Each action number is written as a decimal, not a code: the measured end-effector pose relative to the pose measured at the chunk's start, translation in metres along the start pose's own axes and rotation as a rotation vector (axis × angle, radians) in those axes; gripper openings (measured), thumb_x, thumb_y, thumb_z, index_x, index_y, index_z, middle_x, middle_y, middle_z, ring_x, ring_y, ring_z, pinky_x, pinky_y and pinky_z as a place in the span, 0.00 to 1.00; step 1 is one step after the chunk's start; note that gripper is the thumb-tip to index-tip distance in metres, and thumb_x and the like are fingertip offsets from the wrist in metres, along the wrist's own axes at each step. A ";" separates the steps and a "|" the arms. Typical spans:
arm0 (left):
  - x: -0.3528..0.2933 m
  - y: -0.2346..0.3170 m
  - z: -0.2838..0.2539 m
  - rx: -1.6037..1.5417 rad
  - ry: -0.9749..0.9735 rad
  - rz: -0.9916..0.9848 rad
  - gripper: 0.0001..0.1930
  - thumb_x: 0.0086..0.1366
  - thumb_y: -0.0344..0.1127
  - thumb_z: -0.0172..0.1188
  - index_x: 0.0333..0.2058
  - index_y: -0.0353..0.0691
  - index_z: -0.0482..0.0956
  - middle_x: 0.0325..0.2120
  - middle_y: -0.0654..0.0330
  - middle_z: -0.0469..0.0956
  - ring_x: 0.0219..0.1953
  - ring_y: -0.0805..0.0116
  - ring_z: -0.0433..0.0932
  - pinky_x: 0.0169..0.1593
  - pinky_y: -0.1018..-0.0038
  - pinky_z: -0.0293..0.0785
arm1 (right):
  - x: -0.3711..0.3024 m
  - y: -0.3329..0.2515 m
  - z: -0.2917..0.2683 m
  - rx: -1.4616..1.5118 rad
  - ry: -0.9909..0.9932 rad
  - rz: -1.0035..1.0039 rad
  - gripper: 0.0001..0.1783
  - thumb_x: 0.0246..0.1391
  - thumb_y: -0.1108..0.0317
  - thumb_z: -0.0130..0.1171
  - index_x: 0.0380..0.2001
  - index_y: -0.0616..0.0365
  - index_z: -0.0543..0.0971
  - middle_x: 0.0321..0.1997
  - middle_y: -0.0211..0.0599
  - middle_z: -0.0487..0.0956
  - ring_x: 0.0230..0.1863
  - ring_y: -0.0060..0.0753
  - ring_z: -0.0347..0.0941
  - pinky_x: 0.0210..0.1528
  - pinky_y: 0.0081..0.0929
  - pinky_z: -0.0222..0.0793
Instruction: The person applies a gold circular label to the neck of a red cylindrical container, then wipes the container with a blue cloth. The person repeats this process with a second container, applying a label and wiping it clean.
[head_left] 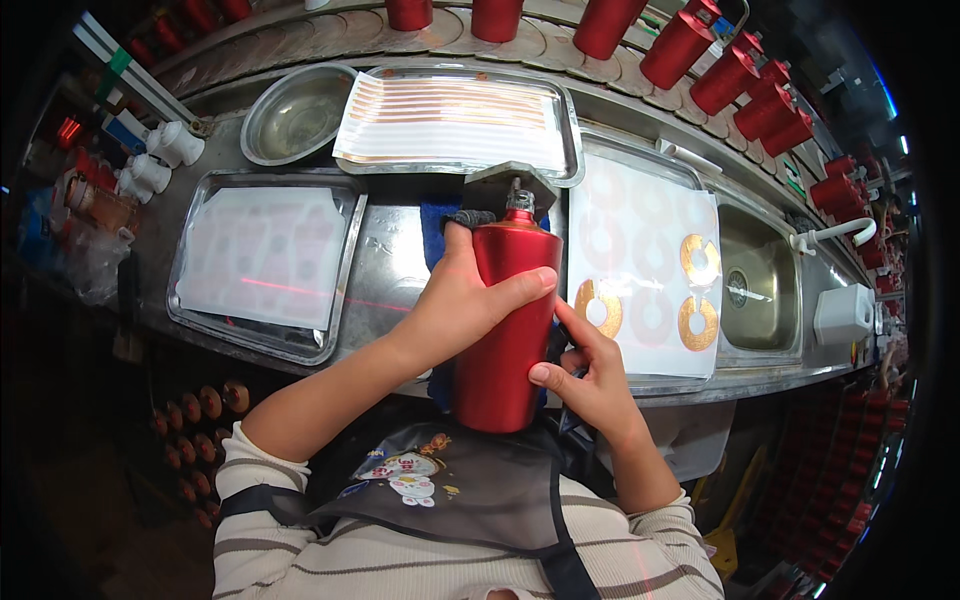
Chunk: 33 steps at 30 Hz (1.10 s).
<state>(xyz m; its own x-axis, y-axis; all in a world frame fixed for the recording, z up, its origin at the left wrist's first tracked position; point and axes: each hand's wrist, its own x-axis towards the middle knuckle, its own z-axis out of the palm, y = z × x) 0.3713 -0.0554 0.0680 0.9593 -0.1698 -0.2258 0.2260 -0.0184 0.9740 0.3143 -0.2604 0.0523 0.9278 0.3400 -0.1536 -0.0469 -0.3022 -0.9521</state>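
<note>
A glossy red metal bottle [508, 330] lies in front of me, its narrow neck pointing away at a metal fixture [512, 190] and its base toward my apron. My left hand [478, 290] is wrapped round the upper body, thumb across the front, other fingers mostly hidden. On the lower right side rests my right hand [592, 372], its thumb on the bottle and its index finger along the edge. A white sheet [643, 275] with gold ring-shaped decals lies right of the bottle, on a metal tray. Dark blue cloth [436, 230] shows behind it.
At the back, a tray [570, 130] bears a sheet of copper-coloured strips [450, 120] beside a steel bowl [295, 115]. Another tray [345, 270] with white sheets stands left. Right are a sink [765, 270] and a white jug [845, 313]. Red bottles [680, 50] line a conveyor behind.
</note>
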 end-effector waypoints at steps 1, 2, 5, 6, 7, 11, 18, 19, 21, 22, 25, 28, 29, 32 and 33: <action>0.000 -0.001 0.001 0.012 0.003 -0.002 0.40 0.57 0.49 0.71 0.53 0.30 0.55 0.44 0.47 0.76 0.43 0.63 0.81 0.45 0.70 0.80 | 0.001 0.002 -0.002 0.008 -0.014 -0.003 0.46 0.50 0.64 0.71 0.68 0.67 0.62 0.51 0.31 0.75 0.23 0.07 0.60 0.25 0.11 0.60; 0.001 -0.001 0.000 0.005 0.011 -0.001 0.40 0.57 0.49 0.71 0.53 0.30 0.55 0.43 0.47 0.76 0.44 0.63 0.81 0.45 0.70 0.80 | 0.003 0.002 -0.001 0.017 -0.027 0.002 0.45 0.50 0.65 0.71 0.68 0.67 0.62 0.51 0.31 0.75 0.23 0.07 0.60 0.25 0.10 0.60; 0.003 0.000 -0.002 -0.017 0.028 -0.002 0.39 0.57 0.48 0.71 0.52 0.30 0.55 0.43 0.47 0.77 0.44 0.63 0.81 0.45 0.69 0.80 | 0.007 -0.002 0.000 0.059 -0.051 0.018 0.44 0.53 0.65 0.68 0.69 0.67 0.60 0.51 0.30 0.75 0.25 0.06 0.60 0.27 0.10 0.60; 0.004 0.003 -0.002 -0.027 0.029 -0.004 0.40 0.57 0.48 0.71 0.52 0.30 0.55 0.42 0.47 0.77 0.44 0.62 0.81 0.45 0.69 0.80 | 0.010 -0.004 0.000 0.081 -0.049 0.023 0.43 0.54 0.66 0.66 0.69 0.67 0.60 0.51 0.29 0.75 0.25 0.06 0.60 0.27 0.10 0.60; 0.006 0.005 -0.002 -0.037 0.031 -0.006 0.40 0.57 0.48 0.71 0.52 0.29 0.55 0.42 0.47 0.77 0.44 0.62 0.81 0.45 0.68 0.80 | 0.013 -0.004 0.001 0.102 -0.047 0.028 0.42 0.55 0.66 0.65 0.69 0.67 0.59 0.51 0.29 0.75 0.26 0.06 0.60 0.28 0.10 0.59; 0.012 0.003 -0.006 0.288 0.130 0.027 0.49 0.53 0.60 0.70 0.54 0.24 0.54 0.47 0.36 0.74 0.49 0.46 0.79 0.54 0.61 0.74 | 0.017 0.003 -0.003 0.172 -0.083 0.116 0.42 0.57 0.64 0.65 0.69 0.66 0.59 0.54 0.31 0.74 0.30 0.07 0.63 0.31 0.09 0.60; -0.044 -0.005 -0.127 0.309 0.183 -0.016 0.21 0.63 0.29 0.62 0.54 0.35 0.72 0.43 0.59 0.79 0.37 0.80 0.77 0.38 0.82 0.75 | 0.012 -0.001 0.004 0.265 0.077 0.049 0.40 0.58 0.57 0.65 0.68 0.65 0.64 0.53 0.33 0.74 0.36 0.13 0.67 0.38 0.11 0.63; -0.054 -0.021 -0.157 0.474 0.200 0.110 0.21 0.61 0.28 0.62 0.54 0.36 0.74 0.39 0.62 0.81 0.34 0.80 0.75 0.38 0.82 0.74 | 0.011 -0.002 0.002 0.256 0.086 0.082 0.38 0.58 0.58 0.64 0.67 0.65 0.64 0.51 0.32 0.74 0.37 0.14 0.67 0.40 0.12 0.64; -0.074 -0.010 -0.183 0.848 0.197 -0.038 0.25 0.54 0.27 0.62 0.53 0.37 0.75 0.39 0.62 0.82 0.35 0.76 0.76 0.40 0.75 0.73 | 0.011 0.002 0.004 0.208 0.144 0.070 0.35 0.60 0.60 0.62 0.66 0.65 0.66 0.46 0.29 0.74 0.35 0.13 0.65 0.37 0.13 0.59; -0.081 -0.020 -0.188 0.845 0.169 0.044 0.18 0.52 0.27 0.63 0.44 0.35 0.73 0.36 0.57 0.81 0.38 0.65 0.78 0.41 0.69 0.74 | 0.013 0.001 0.007 0.183 0.166 0.059 0.33 0.61 0.60 0.61 0.65 0.65 0.67 0.43 0.28 0.75 0.28 0.10 0.62 0.29 0.12 0.54; -0.093 -0.033 -0.179 0.986 0.194 0.151 0.13 0.51 0.28 0.64 0.34 0.34 0.71 0.32 0.52 0.80 0.41 0.52 0.79 0.42 0.60 0.74 | 0.011 0.002 0.007 0.174 0.174 0.112 0.32 0.61 0.63 0.60 0.64 0.68 0.67 0.56 0.39 0.74 0.55 0.26 0.69 0.60 0.24 0.63; -0.092 -0.031 -0.180 1.044 0.207 0.145 0.13 0.52 0.29 0.65 0.34 0.34 0.71 0.32 0.52 0.80 0.42 0.50 0.79 0.42 0.60 0.74 | 0.010 -0.004 0.007 0.136 0.179 0.146 0.31 0.62 0.64 0.59 0.64 0.69 0.68 0.59 0.42 0.73 0.58 0.29 0.69 0.63 0.28 0.60; -0.091 -0.031 -0.182 1.042 0.208 0.141 0.12 0.53 0.29 0.65 0.33 0.34 0.71 0.33 0.52 0.81 0.42 0.49 0.79 0.42 0.59 0.74 | 0.010 -0.007 0.008 0.127 0.177 0.159 0.30 0.62 0.64 0.58 0.63 0.69 0.68 0.60 0.43 0.73 0.59 0.30 0.68 0.64 0.29 0.59; -0.092 -0.032 -0.187 0.979 0.215 0.217 0.10 0.56 0.29 0.63 0.33 0.33 0.71 0.30 0.52 0.82 0.38 0.48 0.81 0.39 0.59 0.74 | 0.009 -0.008 0.005 0.095 0.172 0.187 0.31 0.62 0.63 0.58 0.63 0.69 0.68 0.60 0.43 0.73 0.59 0.29 0.68 0.65 0.29 0.59; -0.091 -0.033 -0.188 0.931 0.240 0.182 0.09 0.57 0.29 0.62 0.33 0.33 0.71 0.29 0.51 0.82 0.36 0.47 0.81 0.39 0.59 0.75 | 0.009 -0.006 0.007 0.085 0.187 0.168 0.31 0.62 0.62 0.58 0.63 0.70 0.68 0.59 0.43 0.74 0.58 0.28 0.68 0.64 0.28 0.59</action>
<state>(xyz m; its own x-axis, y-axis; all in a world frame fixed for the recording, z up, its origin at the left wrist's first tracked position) 0.3080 0.1461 0.0522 0.9985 -0.0440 0.0316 -0.0541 -0.7998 0.5978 0.3205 -0.2493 0.0546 0.9563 0.1182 -0.2674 -0.2297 -0.2619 -0.9374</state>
